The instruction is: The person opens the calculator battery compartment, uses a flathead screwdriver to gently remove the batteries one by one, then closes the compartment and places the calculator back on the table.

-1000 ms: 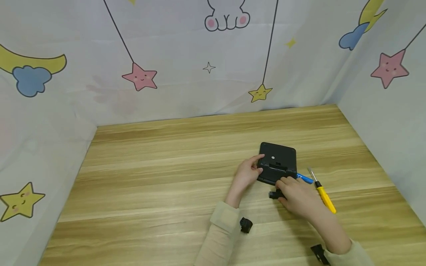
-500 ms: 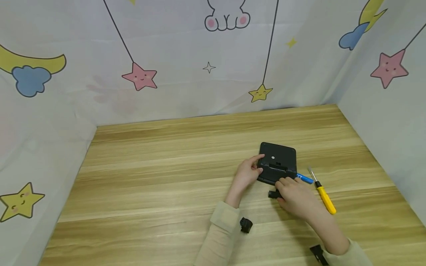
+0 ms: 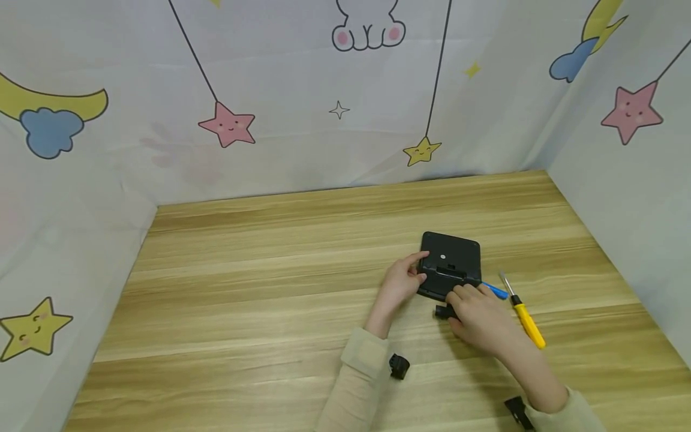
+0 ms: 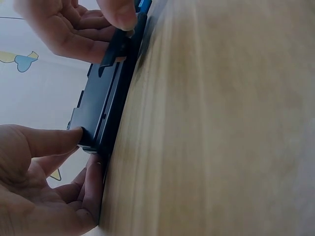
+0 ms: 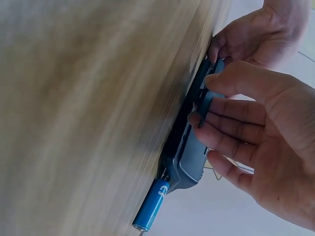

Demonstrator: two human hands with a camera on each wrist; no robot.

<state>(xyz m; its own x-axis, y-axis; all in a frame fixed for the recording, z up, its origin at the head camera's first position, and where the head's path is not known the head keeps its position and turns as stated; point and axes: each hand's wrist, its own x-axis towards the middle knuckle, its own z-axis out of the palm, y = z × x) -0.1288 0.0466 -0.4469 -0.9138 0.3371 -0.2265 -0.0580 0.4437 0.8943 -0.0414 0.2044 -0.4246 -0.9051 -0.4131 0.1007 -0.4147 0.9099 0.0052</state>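
A flat black device (image 3: 450,255) lies on the wooden table, with a small slot near its middle. My left hand (image 3: 398,283) grips the device's left edge, thumb and fingers on opposite faces in the left wrist view. My right hand (image 3: 480,315) pinches a small black piece (image 3: 444,312) between thumb and fingers at the device's near edge. In the right wrist view that dark piece (image 5: 205,105) lies against the device (image 5: 193,157), partly hidden by the fingers. Whether the piece is attached cannot be told.
A blue battery (image 5: 151,204) lies by the device's right corner, and a yellow-handled screwdriver (image 3: 529,324) just right of it. Patterned white cloth (image 3: 302,144) stands behind and beside the table. Black items (image 3: 399,366) show at both wrists.
The small black piece in my right hand has shifted and tilted slightly, its end moving a little toward the device. My left hand and the device have stayed in place.
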